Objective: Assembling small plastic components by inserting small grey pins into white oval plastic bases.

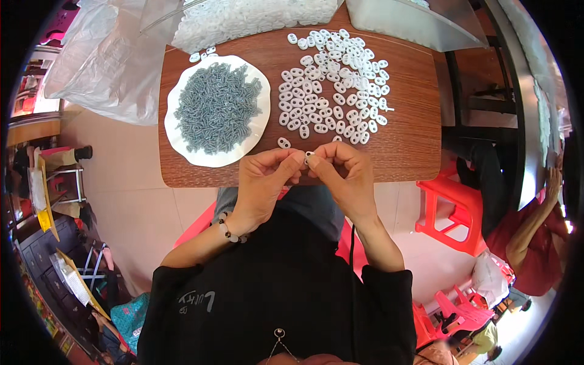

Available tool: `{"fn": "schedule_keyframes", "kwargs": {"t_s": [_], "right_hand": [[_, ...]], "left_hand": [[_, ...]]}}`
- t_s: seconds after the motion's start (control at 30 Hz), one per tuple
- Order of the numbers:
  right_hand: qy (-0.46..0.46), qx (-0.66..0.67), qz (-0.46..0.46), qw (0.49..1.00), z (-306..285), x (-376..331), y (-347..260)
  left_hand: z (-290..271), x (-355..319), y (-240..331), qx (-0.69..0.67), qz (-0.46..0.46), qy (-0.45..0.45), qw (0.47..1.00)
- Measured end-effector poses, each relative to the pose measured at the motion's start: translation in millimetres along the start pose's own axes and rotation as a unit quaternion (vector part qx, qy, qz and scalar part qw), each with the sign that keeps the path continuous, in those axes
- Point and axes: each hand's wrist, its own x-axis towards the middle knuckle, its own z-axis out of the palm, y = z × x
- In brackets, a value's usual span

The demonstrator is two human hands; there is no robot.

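Note:
My left hand (263, 185) and my right hand (351, 182) meet at the table's front edge. Thumbs and fingertips of both pinch a small white oval plastic piece with two holes (309, 154) between them. Whether a smaller part is in the fingertips too, I cannot tell. Just beyond my left fingers lies a single white piece (284, 143). A loose spread of the same white two-holed pieces (316, 100) covers the tabletop ahead of my right hand. To the left, a white wavy-rimmed plate (172, 131) holds a heap of small grey spring-like metal pieces (219, 106).
Along the far edge of the brown wooden table (413, 121) stand a clear bin full of white pieces (243, 24) and another translucent bin (401, 27). Clear plastic sheeting (106, 67) hangs at the left. A red stool (453, 213) and a person in a dark red top (538, 249) are at the right.

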Motion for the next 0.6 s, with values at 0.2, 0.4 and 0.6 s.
{"fn": "schedule_keyframes", "kwargs": {"t_s": [0.2,0.4,0.6], "right_hand": [[-0.008,0.006,0.011,1.0,-0.9,1.9,0.7],[-0.013,0.001,0.006,1.0,-4.5,0.6,-0.2],[-0.006,-0.032,0.0,0.999,-2.8,-0.5,2.6]], "left_hand": [[0.5,1.2,3.3,-0.003,-0.015,0.011,1.0],[0.0,2.2,4.0,0.011,0.009,-0.013,1.0],[-2.4,3.1,-2.6,0.017,0.028,-0.019,0.999]]}}
